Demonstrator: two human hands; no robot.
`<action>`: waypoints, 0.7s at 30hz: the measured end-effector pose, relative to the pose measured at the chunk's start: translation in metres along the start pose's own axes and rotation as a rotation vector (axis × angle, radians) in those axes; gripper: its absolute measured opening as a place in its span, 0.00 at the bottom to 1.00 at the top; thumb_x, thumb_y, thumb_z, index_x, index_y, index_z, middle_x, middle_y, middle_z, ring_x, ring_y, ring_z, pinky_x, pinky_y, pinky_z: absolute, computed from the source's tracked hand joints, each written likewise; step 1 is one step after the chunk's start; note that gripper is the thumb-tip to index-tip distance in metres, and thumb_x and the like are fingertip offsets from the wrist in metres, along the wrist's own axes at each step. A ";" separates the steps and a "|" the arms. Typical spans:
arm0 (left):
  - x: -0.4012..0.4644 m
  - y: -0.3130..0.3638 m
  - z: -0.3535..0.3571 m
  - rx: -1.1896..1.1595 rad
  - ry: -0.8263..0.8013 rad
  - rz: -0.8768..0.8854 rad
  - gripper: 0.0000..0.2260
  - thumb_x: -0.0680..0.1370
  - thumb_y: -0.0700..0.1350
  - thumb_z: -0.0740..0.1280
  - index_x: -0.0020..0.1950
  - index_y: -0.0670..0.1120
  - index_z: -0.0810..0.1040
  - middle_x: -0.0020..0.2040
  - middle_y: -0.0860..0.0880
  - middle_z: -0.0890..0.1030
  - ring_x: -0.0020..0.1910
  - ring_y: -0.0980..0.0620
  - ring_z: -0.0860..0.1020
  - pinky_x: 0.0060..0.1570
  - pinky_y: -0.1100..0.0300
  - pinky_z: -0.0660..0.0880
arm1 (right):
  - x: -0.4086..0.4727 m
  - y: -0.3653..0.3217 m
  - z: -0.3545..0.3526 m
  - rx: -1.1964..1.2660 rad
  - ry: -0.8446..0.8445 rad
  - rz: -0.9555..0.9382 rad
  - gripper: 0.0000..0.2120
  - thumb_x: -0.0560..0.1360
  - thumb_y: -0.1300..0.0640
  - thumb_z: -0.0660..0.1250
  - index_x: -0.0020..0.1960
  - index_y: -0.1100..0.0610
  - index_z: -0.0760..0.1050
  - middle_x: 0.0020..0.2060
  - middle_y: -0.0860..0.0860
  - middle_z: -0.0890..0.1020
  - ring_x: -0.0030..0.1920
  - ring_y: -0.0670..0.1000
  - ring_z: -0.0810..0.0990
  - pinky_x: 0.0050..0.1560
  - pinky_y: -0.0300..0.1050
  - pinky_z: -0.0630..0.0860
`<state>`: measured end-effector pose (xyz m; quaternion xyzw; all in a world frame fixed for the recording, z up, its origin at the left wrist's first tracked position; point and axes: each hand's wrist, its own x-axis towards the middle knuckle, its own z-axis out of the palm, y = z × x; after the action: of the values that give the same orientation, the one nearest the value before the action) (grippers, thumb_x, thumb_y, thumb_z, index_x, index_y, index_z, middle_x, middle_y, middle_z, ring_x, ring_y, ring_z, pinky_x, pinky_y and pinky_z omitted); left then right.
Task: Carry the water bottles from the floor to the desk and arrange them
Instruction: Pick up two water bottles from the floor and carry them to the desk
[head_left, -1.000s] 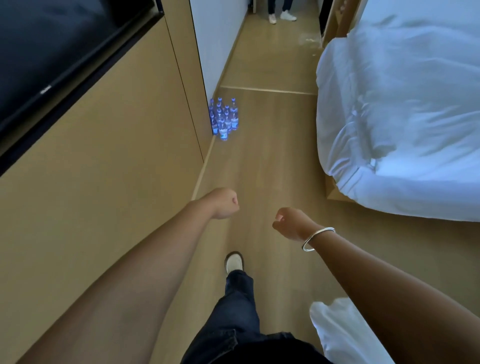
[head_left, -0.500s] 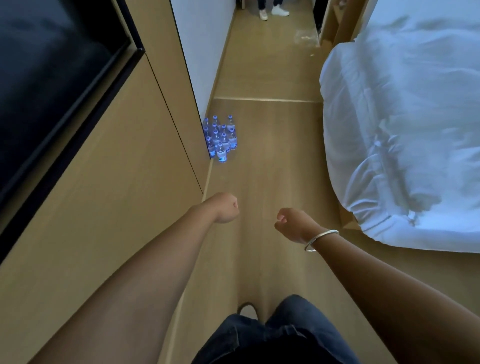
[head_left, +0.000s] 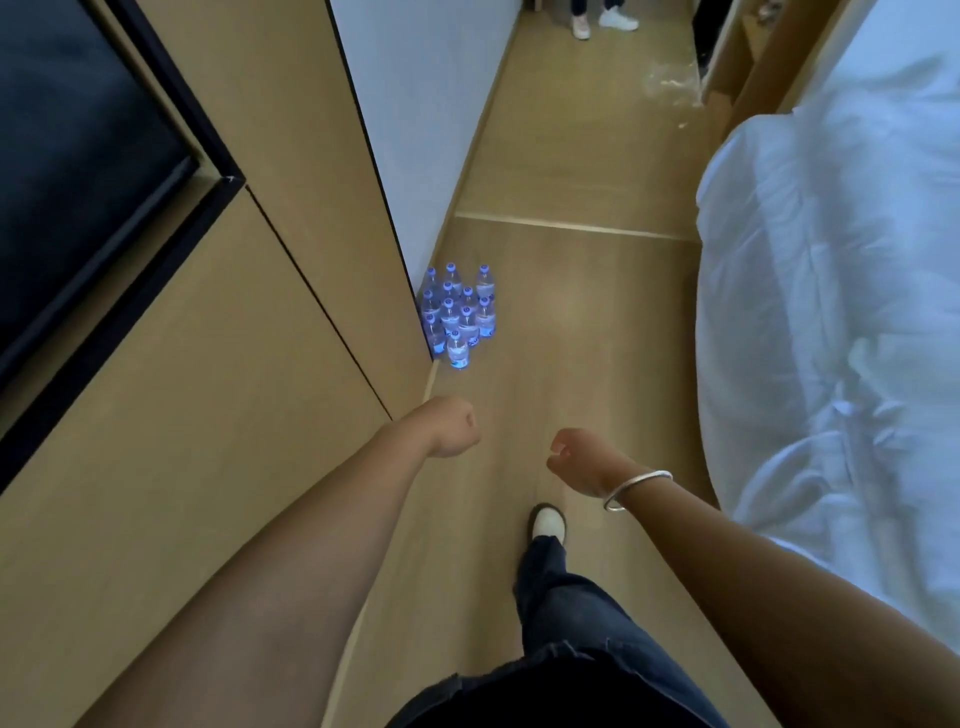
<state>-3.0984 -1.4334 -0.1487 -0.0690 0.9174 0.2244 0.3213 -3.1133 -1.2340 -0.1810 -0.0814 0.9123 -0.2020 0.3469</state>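
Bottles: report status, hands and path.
Left hand and right hand both fisted, no grip on anything. Bottles clustered upright on floor ahead, against the wall corner. Path clear; bed on right.

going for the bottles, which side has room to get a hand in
Bare wooden floor lies between the cluster of clear plastic water bottles and the white-sheeted bed, also in front of the cluster. Crowded: its left side stands close against the tan wood wall panel.

A white bed (head_left: 841, 291) beside the wooden floor (head_left: 582, 322).
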 end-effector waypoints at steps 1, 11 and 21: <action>0.014 0.006 -0.011 0.005 -0.002 -0.008 0.06 0.74 0.39 0.59 0.37 0.45 0.69 0.38 0.45 0.70 0.37 0.48 0.66 0.37 0.59 0.63 | 0.018 0.000 -0.014 -0.010 -0.011 -0.013 0.17 0.75 0.53 0.60 0.62 0.57 0.71 0.61 0.56 0.76 0.59 0.56 0.75 0.58 0.45 0.70; 0.120 0.046 -0.089 -0.105 0.069 -0.108 0.07 0.75 0.39 0.57 0.37 0.43 0.69 0.38 0.46 0.72 0.37 0.48 0.69 0.35 0.60 0.64 | 0.151 -0.009 -0.130 -0.069 -0.043 -0.080 0.17 0.76 0.55 0.60 0.63 0.60 0.71 0.62 0.59 0.74 0.62 0.58 0.72 0.58 0.43 0.68; 0.212 0.042 -0.136 -0.147 0.037 -0.143 0.15 0.76 0.38 0.56 0.30 0.46 0.60 0.31 0.50 0.63 0.29 0.54 0.61 0.29 0.60 0.58 | 0.240 -0.011 -0.181 -0.108 -0.094 -0.072 0.17 0.75 0.53 0.60 0.62 0.57 0.71 0.62 0.56 0.74 0.62 0.56 0.72 0.57 0.41 0.66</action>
<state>-3.3519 -1.4540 -0.1706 -0.1617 0.8970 0.2662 0.3138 -3.4127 -1.2564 -0.1975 -0.1424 0.9011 -0.1606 0.3769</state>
